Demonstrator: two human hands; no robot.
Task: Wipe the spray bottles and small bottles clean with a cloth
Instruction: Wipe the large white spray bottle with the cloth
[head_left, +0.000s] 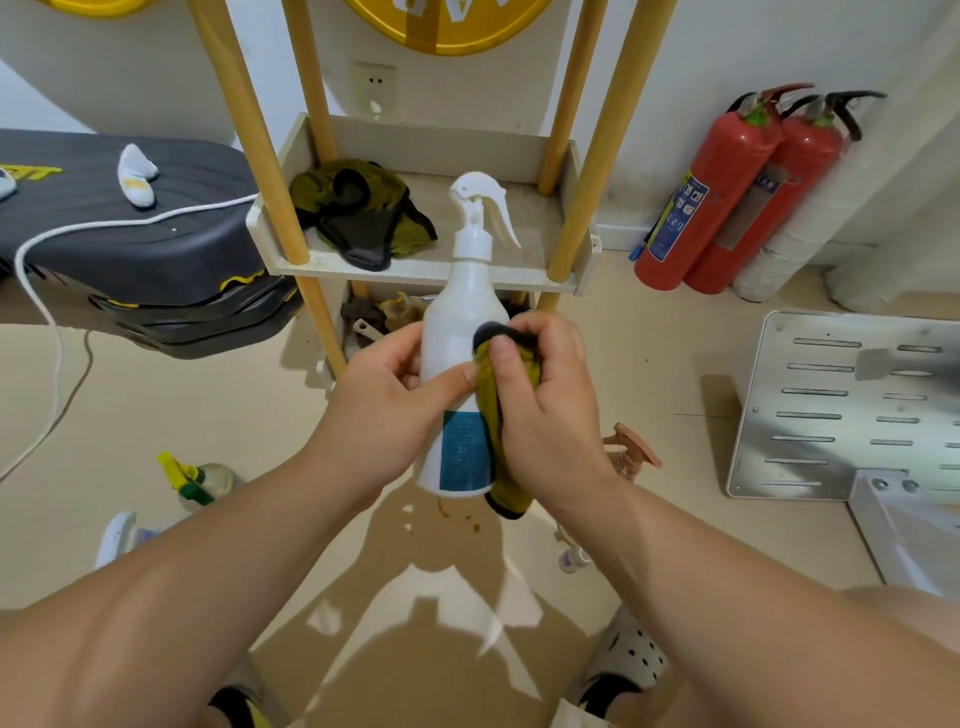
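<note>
One white spray bottle (457, 322) is in work at the centre of the frame. The left hand (384, 410) grips its body and the right hand (545, 415) pinches an olive cloth (511, 493) against its side. On the floor (208, 405) stand others: a green-topped sprayer (200, 480) at lower left, and a brown pump bottle (631, 452) and a small bottle (574, 558) right of centre. Whether these are already wiped I cannot tell, so I judge the task is probably not near its end.

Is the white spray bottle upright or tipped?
Upright: bottle head up, base down, held by left hand; right hand holds cloth against it.
</note>
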